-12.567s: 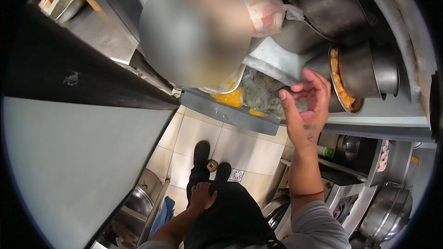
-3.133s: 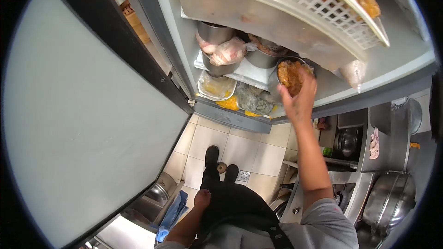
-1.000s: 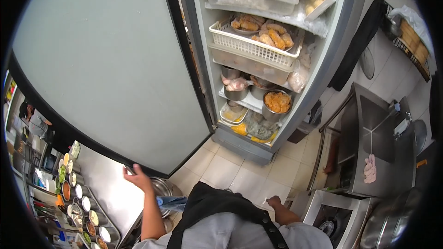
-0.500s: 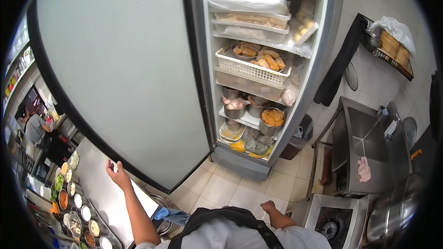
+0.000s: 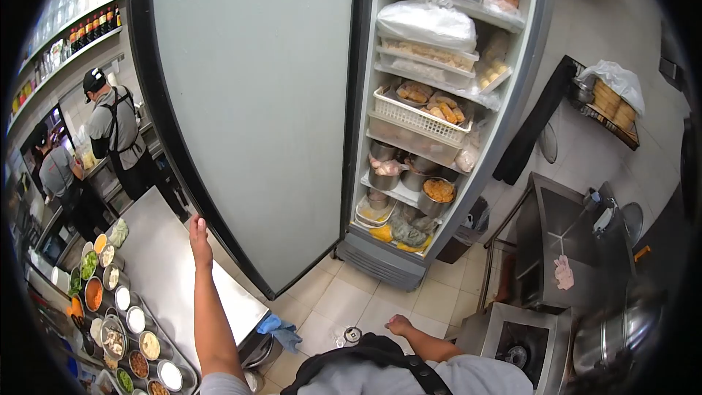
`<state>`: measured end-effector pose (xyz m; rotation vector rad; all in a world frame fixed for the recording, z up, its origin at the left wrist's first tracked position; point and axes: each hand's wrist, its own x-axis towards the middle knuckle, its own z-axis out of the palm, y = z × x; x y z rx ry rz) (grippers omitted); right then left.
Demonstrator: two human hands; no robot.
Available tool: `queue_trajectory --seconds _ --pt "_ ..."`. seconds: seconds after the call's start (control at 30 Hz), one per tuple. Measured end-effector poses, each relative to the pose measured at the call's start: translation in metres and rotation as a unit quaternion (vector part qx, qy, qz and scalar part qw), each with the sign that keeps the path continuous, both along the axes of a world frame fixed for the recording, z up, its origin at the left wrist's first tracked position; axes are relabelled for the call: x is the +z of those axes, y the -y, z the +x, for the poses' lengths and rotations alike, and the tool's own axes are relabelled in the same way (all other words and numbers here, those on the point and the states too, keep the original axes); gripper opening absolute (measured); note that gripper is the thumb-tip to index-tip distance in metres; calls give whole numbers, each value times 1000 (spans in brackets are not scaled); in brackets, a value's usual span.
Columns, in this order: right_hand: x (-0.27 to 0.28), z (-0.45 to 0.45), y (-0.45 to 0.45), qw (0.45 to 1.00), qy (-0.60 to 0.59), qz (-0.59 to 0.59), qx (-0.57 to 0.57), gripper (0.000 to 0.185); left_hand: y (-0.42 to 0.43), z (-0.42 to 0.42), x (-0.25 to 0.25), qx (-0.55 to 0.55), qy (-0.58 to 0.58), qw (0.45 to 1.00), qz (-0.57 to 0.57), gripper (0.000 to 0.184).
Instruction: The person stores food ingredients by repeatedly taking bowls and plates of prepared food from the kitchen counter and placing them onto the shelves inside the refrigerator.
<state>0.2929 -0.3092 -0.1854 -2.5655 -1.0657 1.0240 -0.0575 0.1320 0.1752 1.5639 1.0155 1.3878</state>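
Observation:
My left hand is raised at the outer edge of the open fridge door, with fingers stretched upward. Whether the fingertips touch the black door frame I cannot tell. Low in front of my body, my right hand is loosely curled over the floor tiles, and nothing shows in it. Ahead stands the open upright fridge. On its shelves are a white plastic basket of pale orange food, lidded containers, a white plastic bag and metal pots.
To the left, a steel counter carries several ingredient tubs; a blue cloth hangs at its corner. Two people work farther left. A sink with a pink cloth and a stove stand to the right.
My view has swung left, bringing a second person and the fridge's top shelf into sight. My left hand has risen along the door edge, and my right hand has shifted left.

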Motion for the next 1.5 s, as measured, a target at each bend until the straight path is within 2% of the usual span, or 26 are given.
queue_trajectory --seconds 0.07,0.1,0.2,0.27,0.37,0.47,0.53,0.6,0.67,0.73,0.77,0.8,0.83,0.97,1.0,1.07,1.17,1.27,1.33,1.37,1.5 --pt "12 -20 -2 996 -50 39 -66 45 4 -2 6 -16 -12 1000 6 62" --pt "13 -27 -1 997 -46 39 -48 45 17 -1 12 -31 17 999 -1 41" --pt "44 -51 2 996 -78 29 -37 45 29 3 -26 -41 34 994 97 40" --pt "44 -56 6 996 -80 32 -34 48 78 8 -15 -52 27 993 106 45" --pt "52 -64 7 995 -86 39 -24 53 130 14 -24 -176 58 979 86 50" --pt "57 -61 -1 995 -91 38 -19 66 173 23 -20 -338 80 938 21 52" --pt "74 -61 -9 993 -75 80 -36 78 188 29 -18 -396 50 917 -15 51" --pt "80 -55 -13 987 -31 147 -51 89 188 33 -26 -414 -17 910 -5 46" --pt "73 -45 -23 969 35 239 -55 98 187 34 -35 -411 -47 909 -43 43" --pt "84 -30 -29 967 49 237 -80 103 179 36 -46 -401 -54 912 -70 39" --pt "117 -30 -31 967 -13 201 -156 104 175 37 -52 -398 -59 911 -85 37" --pt "97 -13 -32 941 -42 262 -208 98 171 39 -56 -385 -58 916 -98 36" --pt "105 -4 -35 875 -116 399 -248 85 165 42 -59 -373 -59 919 -110 36" --pt "78 72 -19 862 -61 418 -280 70 137 61 -98 -314 -31 929 -193 33" --pt "76 89 -17 869 -48 393 -298 69 129 67 -104 -297 -33 931 -209 32" --pt "108 108 -19 879 -22 343 -331 67 117 81 -111 -256 -59 943 -205 28" --pt "115 147 -23 857 -40 313 -407 61 94 108 -130 -217 -64 948 -225 26" --pt "122 185 -27 864 -56 297 -402 60 74 135 -156 -208 -46 944 -252 26" --pt "90 225 -16 885 -23 315 -343 60 60 159 -161 -200 -64 944 -254 25" --pt "80 245 -14 893 -6 324 -312 59 55 172 -159 -192 -67 949 -241 25" --pt "78 295 -13 905 -26 258 -337 55 36 215 -133 -170 -95 957 -215 25"
